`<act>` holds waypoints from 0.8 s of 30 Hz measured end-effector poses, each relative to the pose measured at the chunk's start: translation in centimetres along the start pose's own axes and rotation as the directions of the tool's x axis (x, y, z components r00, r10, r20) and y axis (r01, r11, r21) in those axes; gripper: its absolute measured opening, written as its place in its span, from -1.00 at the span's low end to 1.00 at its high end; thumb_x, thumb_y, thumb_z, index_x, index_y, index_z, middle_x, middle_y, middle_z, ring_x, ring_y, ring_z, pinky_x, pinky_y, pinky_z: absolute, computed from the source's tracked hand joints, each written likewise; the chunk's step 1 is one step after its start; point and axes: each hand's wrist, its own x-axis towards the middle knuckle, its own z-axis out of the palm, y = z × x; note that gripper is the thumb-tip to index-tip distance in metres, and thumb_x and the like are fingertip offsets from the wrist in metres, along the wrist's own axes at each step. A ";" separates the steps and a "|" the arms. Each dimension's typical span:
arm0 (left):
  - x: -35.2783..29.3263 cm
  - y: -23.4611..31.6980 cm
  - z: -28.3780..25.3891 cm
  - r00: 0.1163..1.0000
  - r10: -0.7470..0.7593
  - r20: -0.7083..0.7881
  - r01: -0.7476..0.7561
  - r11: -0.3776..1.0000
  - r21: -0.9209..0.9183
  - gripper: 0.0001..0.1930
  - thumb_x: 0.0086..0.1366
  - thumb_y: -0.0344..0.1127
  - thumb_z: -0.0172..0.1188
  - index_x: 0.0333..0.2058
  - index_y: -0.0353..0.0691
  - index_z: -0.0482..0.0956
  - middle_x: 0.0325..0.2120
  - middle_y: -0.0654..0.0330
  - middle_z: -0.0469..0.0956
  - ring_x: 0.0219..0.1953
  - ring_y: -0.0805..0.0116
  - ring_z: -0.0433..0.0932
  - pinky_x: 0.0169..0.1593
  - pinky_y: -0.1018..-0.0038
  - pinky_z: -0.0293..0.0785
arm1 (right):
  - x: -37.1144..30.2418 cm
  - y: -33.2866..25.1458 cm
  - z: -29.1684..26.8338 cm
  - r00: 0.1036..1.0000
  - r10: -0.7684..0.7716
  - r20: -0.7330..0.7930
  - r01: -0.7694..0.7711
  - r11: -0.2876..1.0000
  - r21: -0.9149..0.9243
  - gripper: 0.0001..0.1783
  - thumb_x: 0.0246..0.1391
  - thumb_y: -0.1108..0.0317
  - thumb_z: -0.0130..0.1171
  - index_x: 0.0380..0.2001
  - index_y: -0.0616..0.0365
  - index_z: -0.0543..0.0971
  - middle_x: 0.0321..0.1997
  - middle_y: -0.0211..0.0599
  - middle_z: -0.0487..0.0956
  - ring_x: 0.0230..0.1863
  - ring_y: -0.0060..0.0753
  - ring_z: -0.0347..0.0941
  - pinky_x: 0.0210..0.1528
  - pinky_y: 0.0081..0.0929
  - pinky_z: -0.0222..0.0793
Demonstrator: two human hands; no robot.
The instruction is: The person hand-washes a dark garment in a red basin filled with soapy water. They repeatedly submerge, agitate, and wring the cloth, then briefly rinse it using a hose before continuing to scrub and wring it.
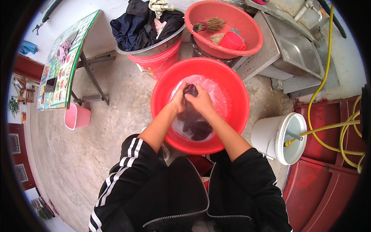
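Inside the red basin (239, 106), dark cloth (196, 125) sits in sudsy water (221, 96), upper end bunched, gripped between left hand (179, 99) and right hand (202, 102), rest trailing toward basin's near side. Looks like scrubbing step; next rub calls for firm grip, cloth kept over basin.

Bright, diffuse light, soft shadows; faint gleam on steel sink (296, 45); straight edges bowed toward black fisheye rim

A wide fisheye on the head looks down from close above onto the red basin (237, 104)
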 end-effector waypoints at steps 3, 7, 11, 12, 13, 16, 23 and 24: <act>-0.4 0.4 -0.1 0.978 0.000 0.209 0.017 0.997 -0.076 -0.56 0.28 0.12 -0.05 -0.21 -0.13 0.54 -0.30 0.11 0.59 -0.25 0.19 0.56 -0.09 0.25 0.48 | -3.2 -6.4 -0.2 0.972 -0.234 0.030 0.236 0.968 -0.087 -0.62 -0.16 0.27 0.20 -0.21 0.17 0.46 -0.36 0.03 0.55 -0.25 0.10 0.49 -0.22 -0.16 0.38; 1.6 -0.6 -2.5 0.826 0.133 0.547 -0.073 0.989 -0.132 -0.69 0.28 -0.07 -0.04 -0.26 -0.15 0.55 -0.33 0.10 0.59 -0.31 0.21 0.56 -0.17 0.25 0.49 | -4.6 -6.6 0.1 0.884 -0.441 0.157 0.468 0.838 -0.281 -0.68 -0.17 0.23 0.18 -0.32 0.13 0.42 -0.32 -0.06 0.53 -0.32 0.06 0.49 -0.30 -0.11 0.41; -2.0 -0.4 3.0 0.998 -0.003 0.064 0.013 0.985 -0.171 -0.75 0.29 -0.25 -0.11 -0.30 -0.21 0.54 -0.40 0.11 0.58 -0.35 0.21 0.56 -0.22 0.25 0.52 | -0.6 -3.4 -2.0 0.967 -0.226 -0.113 0.151 0.876 -0.459 -0.63 -0.16 0.19 0.18 -0.30 0.15 0.39 -0.35 -0.01 0.53 -0.34 0.09 0.49 -0.34 -0.10 0.40; -3.2 0.0 4.1 0.985 -0.060 0.160 0.102 0.958 -0.268 -0.72 0.29 -0.25 -0.15 -0.27 -0.21 0.54 -0.37 0.10 0.58 -0.32 0.18 0.56 -0.19 0.24 0.53 | 0.1 -3.2 -2.8 0.980 -0.082 -0.179 -0.001 0.905 -0.425 -0.63 -0.16 0.19 0.17 -0.31 0.18 0.39 -0.36 0.02 0.53 -0.33 0.11 0.48 -0.33 -0.09 0.40; -3.0 -0.1 3.8 0.988 -0.047 0.149 0.080 0.971 -0.227 -0.71 0.30 -0.21 -0.14 -0.23 -0.19 0.55 -0.32 0.12 0.59 -0.29 0.21 0.57 -0.14 0.22 0.50 | 0.7 -2.5 -3.4 0.974 -0.069 -0.217 -0.024 0.916 -0.399 -0.63 -0.15 0.20 0.16 -0.31 0.20 0.38 -0.32 0.04 0.52 -0.29 0.11 0.48 -0.28 -0.10 0.39; -3.6 -0.2 4.4 0.998 -0.025 0.056 0.037 0.976 -0.214 -0.68 0.31 -0.17 -0.15 -0.19 -0.17 0.54 -0.26 0.13 0.59 -0.23 0.22 0.57 -0.09 0.22 0.48 | 1.4 -0.2 -3.9 0.970 0.009 -0.244 -0.054 0.982 -0.179 -0.59 -0.11 0.25 0.11 -0.18 0.24 0.39 -0.16 0.05 0.51 -0.12 -0.04 0.47 -0.10 -0.23 0.36; -5.3 0.8 6.6 0.899 0.437 -0.022 -0.422 0.879 0.222 -0.72 0.32 -0.17 -0.06 -0.19 -0.22 0.51 -0.24 0.09 0.54 -0.21 0.21 0.51 -0.06 0.35 0.40 | 1.4 0.6 -3.8 0.880 0.454 0.140 -0.393 0.530 0.752 -0.60 0.16 0.10 -0.08 -0.06 0.12 0.46 -0.01 -0.22 0.50 -0.01 -0.26 0.42 0.04 -0.33 0.33; -5.3 0.5 6.7 0.822 0.568 0.037 -0.544 0.765 0.346 -0.72 0.32 -0.17 -0.04 -0.21 -0.24 0.51 -0.23 0.06 0.52 -0.20 0.20 0.50 -0.07 0.35 0.39 | 1.1 -0.9 -4.2 0.826 0.501 0.258 -0.470 0.360 0.806 -0.59 0.20 0.05 -0.12 -0.07 0.09 0.47 0.01 -0.25 0.49 0.02 -0.27 0.40 0.07 -0.33 0.32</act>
